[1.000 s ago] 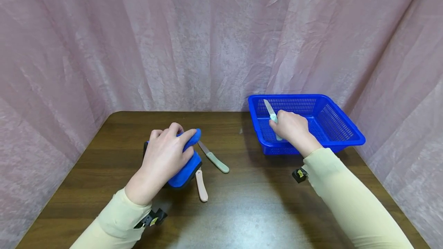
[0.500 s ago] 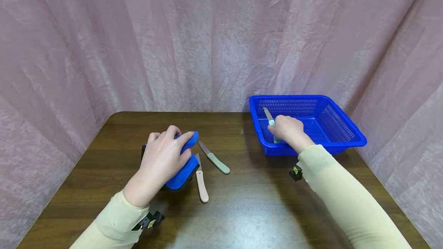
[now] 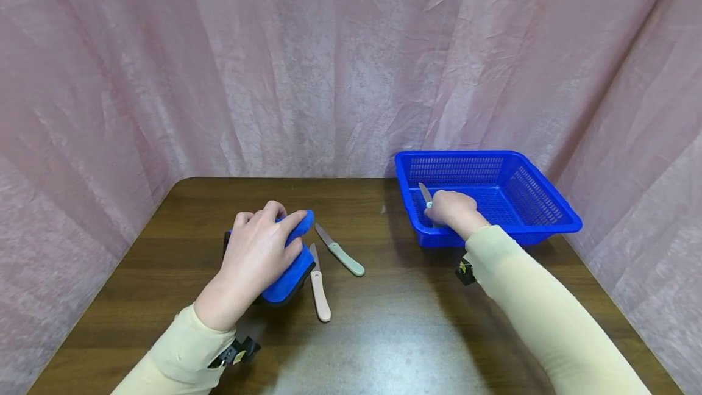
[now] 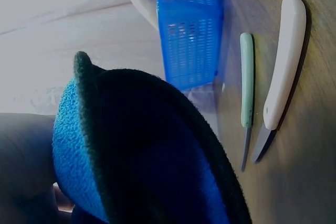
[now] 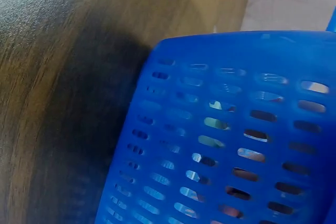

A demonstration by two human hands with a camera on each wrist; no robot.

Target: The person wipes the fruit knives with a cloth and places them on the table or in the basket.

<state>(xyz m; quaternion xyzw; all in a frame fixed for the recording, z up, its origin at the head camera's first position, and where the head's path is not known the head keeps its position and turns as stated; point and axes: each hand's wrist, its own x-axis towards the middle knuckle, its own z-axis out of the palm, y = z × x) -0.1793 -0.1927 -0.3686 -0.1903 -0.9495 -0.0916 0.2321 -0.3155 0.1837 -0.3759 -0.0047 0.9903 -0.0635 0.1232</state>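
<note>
My left hand (image 3: 249,261) grips a folded blue cloth with black edging (image 3: 286,279), low over the left part of the table. In the left wrist view the cloth (image 4: 157,150) fills the lower middle. Inside the blue basket (image 3: 408,205), my right hand (image 3: 454,209) holds a small knife (image 3: 425,192), its blade pointing up and away. The fingers and most of that knife's pale handle are hidden. Just right of the cloth lie a pink-handled knife (image 3: 320,297) and a green-handled knife (image 3: 347,259), blades pointing away.
The rectangular basket has slotted walls and stands at the table's back right; its near wall (image 5: 231,56) fills much of the right wrist view. A pink curtain (image 3: 329,66) hangs behind the brown wooden table (image 3: 384,334).
My right hand has lowered the knife deeper into the basket. The left hand and cloth have shifted slightly left and down, uncovering the pink-handled knife's blade.
</note>
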